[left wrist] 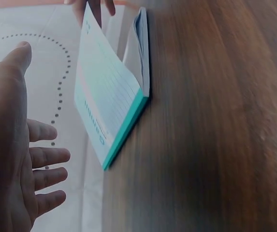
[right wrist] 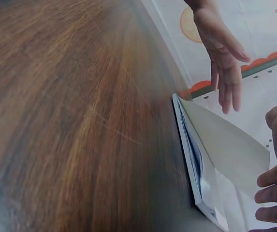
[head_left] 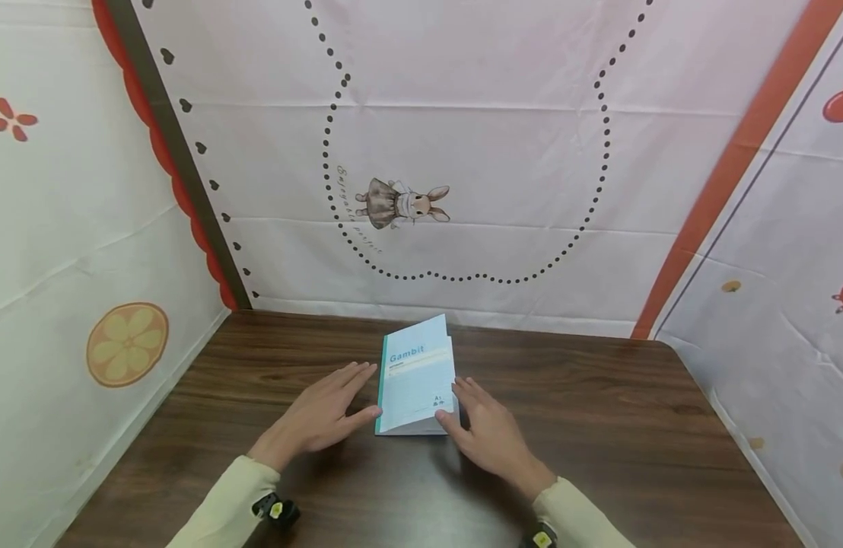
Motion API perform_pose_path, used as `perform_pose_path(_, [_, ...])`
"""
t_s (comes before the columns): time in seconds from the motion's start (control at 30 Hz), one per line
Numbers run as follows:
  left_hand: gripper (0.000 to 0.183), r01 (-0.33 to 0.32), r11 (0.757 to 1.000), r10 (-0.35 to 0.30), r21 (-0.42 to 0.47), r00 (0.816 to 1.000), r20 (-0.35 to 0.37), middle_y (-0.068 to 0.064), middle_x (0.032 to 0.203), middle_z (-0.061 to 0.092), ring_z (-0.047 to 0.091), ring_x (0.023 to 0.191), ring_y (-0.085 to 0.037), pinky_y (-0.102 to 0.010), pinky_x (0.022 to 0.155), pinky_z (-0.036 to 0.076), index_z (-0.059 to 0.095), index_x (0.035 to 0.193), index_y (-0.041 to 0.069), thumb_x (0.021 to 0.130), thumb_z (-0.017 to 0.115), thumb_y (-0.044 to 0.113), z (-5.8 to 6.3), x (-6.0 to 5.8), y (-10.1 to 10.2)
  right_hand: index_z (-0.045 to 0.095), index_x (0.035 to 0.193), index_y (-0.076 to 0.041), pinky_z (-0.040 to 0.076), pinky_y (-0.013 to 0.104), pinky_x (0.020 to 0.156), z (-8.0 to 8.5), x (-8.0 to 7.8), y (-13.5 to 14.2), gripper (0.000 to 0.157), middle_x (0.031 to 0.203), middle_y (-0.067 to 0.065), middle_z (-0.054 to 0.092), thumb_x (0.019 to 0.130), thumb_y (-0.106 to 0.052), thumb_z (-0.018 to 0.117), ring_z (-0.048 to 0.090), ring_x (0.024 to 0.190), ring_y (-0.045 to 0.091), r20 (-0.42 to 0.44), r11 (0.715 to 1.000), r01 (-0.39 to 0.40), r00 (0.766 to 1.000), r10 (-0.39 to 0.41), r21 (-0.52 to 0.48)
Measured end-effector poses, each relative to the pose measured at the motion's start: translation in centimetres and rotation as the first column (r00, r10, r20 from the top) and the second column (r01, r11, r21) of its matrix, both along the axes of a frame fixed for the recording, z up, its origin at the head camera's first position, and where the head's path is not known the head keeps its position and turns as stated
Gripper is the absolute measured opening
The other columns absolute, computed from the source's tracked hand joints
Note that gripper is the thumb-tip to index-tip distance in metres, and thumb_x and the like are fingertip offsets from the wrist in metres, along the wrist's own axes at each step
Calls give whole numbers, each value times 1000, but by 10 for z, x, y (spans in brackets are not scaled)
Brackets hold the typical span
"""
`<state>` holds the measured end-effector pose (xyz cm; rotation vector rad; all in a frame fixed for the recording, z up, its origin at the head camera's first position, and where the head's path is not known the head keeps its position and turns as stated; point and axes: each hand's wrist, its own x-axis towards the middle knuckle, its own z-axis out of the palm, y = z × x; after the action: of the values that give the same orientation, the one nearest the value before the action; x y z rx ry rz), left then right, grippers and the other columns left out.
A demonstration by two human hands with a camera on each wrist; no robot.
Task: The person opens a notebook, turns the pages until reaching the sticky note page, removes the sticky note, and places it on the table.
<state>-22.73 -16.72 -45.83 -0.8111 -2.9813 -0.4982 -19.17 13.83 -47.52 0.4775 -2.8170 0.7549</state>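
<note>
A thin light-blue notebook point(head_left: 416, 392) marked "Gambit" lies on the table with its green spine point(left wrist: 124, 133) at the left. Its front cover point(right wrist: 230, 135) stands partly raised from the white pages point(right wrist: 203, 176) beneath. To the left of the spine my left hand point(head_left: 319, 415) hovers with fingers extended, holding nothing. My right hand point(head_left: 490, 434) is at the cover's free edge, its thumb and loosely extended fingers spread around the lower right side. Whether those fingers touch the cover is unclear.
The dark wood-grain table point(head_left: 599, 426) reaches back to a white printed cloth point(head_left: 504, 167) behind it. More printed cloth hangs along the left and right sides.
</note>
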Motion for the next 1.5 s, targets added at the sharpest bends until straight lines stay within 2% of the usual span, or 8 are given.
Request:
perform_pose_path(0.17, [83,15,1000,-15,5,1000,-10,-9,164,36,33,152,-31,-56,117,35,33,161,18,99,39,72,3,-3,7,56,145,-3,42,57,112,3,0,-6,71,153,11,52,100,-57,56,44,145,31,-10,999,-14,1000,14,-30])
perform_pose_path(0.63, [77,82,996,-79,28,992,-100,-8,164,36,39,148,-31,-56,113,40,34,161,20,101,43,67,20,-3,24,40,156,-2,43,53,112,7,-6,-29,78,164,10,35,99,-53,59,40,148,26,-75,989,-137,988,132,-62])
perform_pose_path(0.83, [77,140,989,-130,55,978,-164,-8,169,25,32,152,-30,-55,113,41,29,163,20,101,47,63,28,0,29,41,154,2,43,53,112,7,-8,-41,80,165,14,33,99,-52,60,37,149,29,-98,980,-193,978,187,-57])
perform_pose_path(1.0, [77,188,981,-172,57,962,-212,-5,172,15,20,156,-27,-53,116,38,25,164,20,102,46,61,33,1,33,38,156,0,41,53,114,7,-9,-51,83,167,13,27,100,-60,51,33,151,31,-88,970,-235,969,230,-53])
perform_pose_path(1.13, [78,214,975,-194,60,952,-238,-3,172,10,17,157,-27,-51,120,32,24,164,19,103,44,62,34,1,33,35,158,-1,37,52,116,6,-10,-59,87,168,13,23,100,-66,45,31,152,34,-78,963,-268,961,264,-40])
perform_pose_path(1.27, [75,244,968,-223,49,936,-273,-3,172,8,16,157,-30,-51,122,29,26,164,20,103,42,61,34,2,31,29,161,-8,39,51,116,5,-12,-65,88,170,10,19,100,-68,44,30,153,32,-66,958,-287,956,285,-15])
perform_pose_path(1.4, [72,250,968,-233,23,928,-290,-2,172,10,16,157,-31,-52,122,28,32,162,17,104,42,59,34,3,26,27,163,-14,42,52,113,4,-12,-69,85,170,8,17,99,-66,48,30,153,31,-58,955,-297,954,296,-10])
perform_pose_path(1.5, [73,228,974,-215,13,932,-293,-1,172,13,18,157,-30,-53,121,29,34,161,14,104,44,58,34,5,19,30,162,-14,41,52,114,1,-13,-69,85,171,5,17,98,-65,53,29,153,32,-60,954,-300,952,299,-6])
